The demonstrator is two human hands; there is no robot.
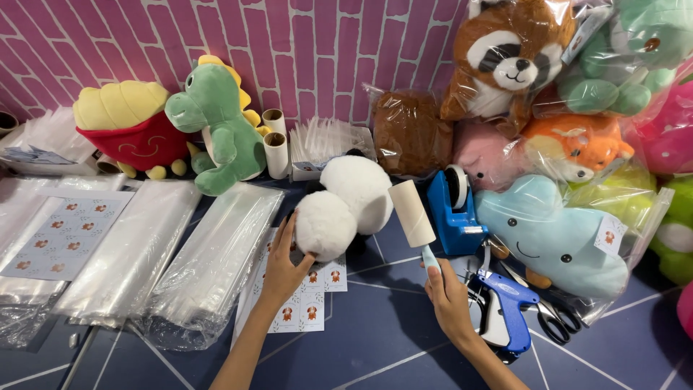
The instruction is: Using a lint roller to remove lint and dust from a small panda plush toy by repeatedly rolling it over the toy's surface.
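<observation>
Two hands on the job: left hand has its grip around the white head of a panda plush lying mid-table, right hand clenched on the handle of a lint roller, roll tilted up just beside the plush. Under the left wrist is a sticker sheet on the dark blue table. Blue tape dispenser sits right next to the roller, blue tagging gun and scissors near the right hand. Stacks of clear bags to the left, w/ a green dino plush behind them. Bagged plushies piled at right, incl. a blue cloud plush.
</observation>
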